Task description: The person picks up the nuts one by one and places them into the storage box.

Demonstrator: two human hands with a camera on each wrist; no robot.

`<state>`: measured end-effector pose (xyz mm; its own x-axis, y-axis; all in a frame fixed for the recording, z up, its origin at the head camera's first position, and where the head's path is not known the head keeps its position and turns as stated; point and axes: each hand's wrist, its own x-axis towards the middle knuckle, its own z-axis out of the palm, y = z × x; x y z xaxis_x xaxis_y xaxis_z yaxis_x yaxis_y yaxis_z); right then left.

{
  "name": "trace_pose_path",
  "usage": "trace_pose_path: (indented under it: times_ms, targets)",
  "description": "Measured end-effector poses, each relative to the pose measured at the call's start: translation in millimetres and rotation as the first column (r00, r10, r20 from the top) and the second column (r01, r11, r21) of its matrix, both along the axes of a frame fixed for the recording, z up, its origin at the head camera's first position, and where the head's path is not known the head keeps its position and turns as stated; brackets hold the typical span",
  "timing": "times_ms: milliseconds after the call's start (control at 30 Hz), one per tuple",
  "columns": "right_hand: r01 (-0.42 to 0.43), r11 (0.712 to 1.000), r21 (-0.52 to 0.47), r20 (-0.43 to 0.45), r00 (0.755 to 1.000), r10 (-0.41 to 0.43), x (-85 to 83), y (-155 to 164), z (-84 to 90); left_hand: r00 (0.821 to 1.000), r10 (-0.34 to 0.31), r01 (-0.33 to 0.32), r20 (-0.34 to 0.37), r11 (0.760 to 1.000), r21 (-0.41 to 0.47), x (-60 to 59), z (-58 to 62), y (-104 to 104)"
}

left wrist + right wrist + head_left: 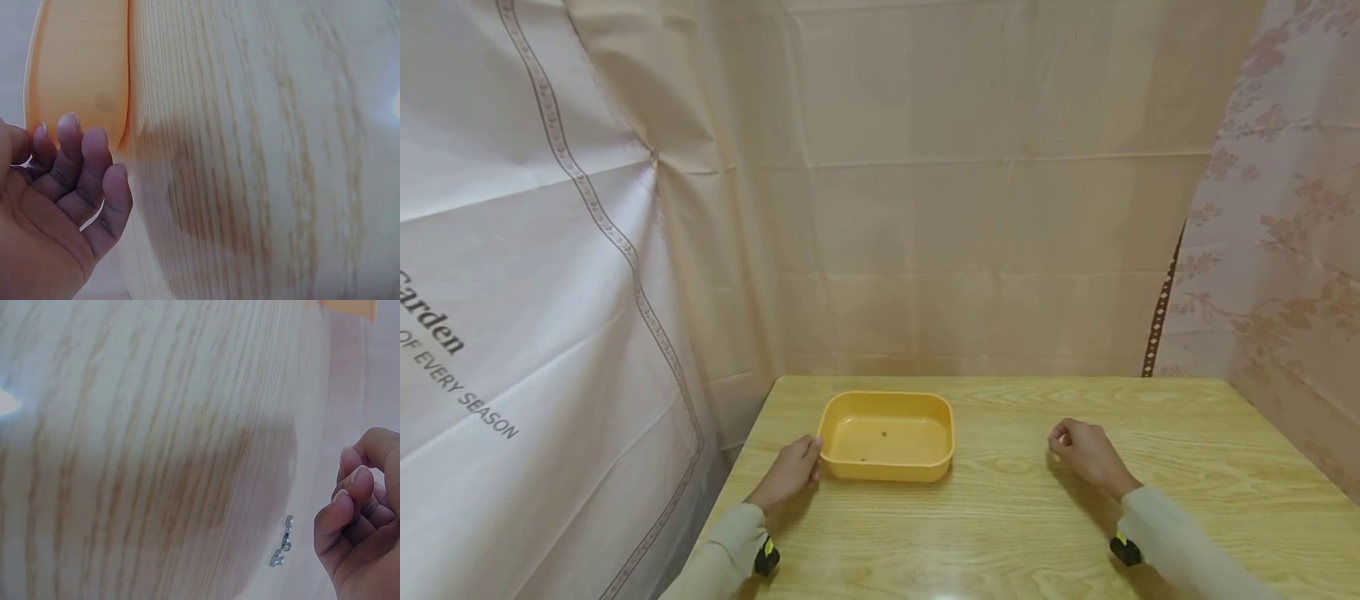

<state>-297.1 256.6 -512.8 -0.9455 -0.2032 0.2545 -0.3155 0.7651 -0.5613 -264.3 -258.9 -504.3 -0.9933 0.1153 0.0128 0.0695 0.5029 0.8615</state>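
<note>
My left hand (794, 471) grips the left end of a shallow yellow plastic tray (887, 470). In the left wrist view, the thumb and index finger sit at the tray's rim, and the other fingers (115, 187) curl loosely beneath. Two tiny dark pieces lie on the tray's floor, one small piece (884, 434) near its middle. Over the table's right half is my right hand (1092, 454), its fingers curled and fingertips together; nothing shows between them. Beside that hand, in the right wrist view, several small metal nuts (286, 542) lie close together on the wood. The head view does not show them.
The wood-grain table (985, 533) runs back to a beige cloth curtain (970, 250). A white printed cloth (550, 333) hangs along the left side, and a floral cloth (1292, 250) along the right. Each wrist wears a black strapped device (1125, 549).
</note>
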Motion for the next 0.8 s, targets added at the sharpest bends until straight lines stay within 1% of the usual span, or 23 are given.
trace_pose_path:
  times_ms: [300,433,533,667,800]
  targets:
    - [-0.019,1.0,-0.024,0.024,1.0,0.02,-0.1,-6,2.2,1.0,0.015,-0.015,0.008,1.0,0.02,1.1,0.6,2]
    - [-0.037,0.999,-0.035,0.016,0.999,0.037,0.3,-9,1.7,1.0,0.017,-0.017,0.01,1.0,0.023,1.9,1.2,3]
    - [-0.06,0.998,-0.033,-0.008,0.998,0.06,1.3,-11,2.2,1.0,0.017,-0.018,0.013,1.0,0.018,2.9,2.0,3]
    - [-0.06,0.998,-0.034,-0.021,0.998,0.059,2.0,-15,3.7,1.0,0.016,-0.016,0.009,1.0,0.012,2.7,2.6,3]
    - [-0.055,0.997,-0.045,-0.002,0.998,0.055,2.6,-19,5.5,1.0,0.014,-0.014,0.002,1.0,0.007,1.1,2.6,3]
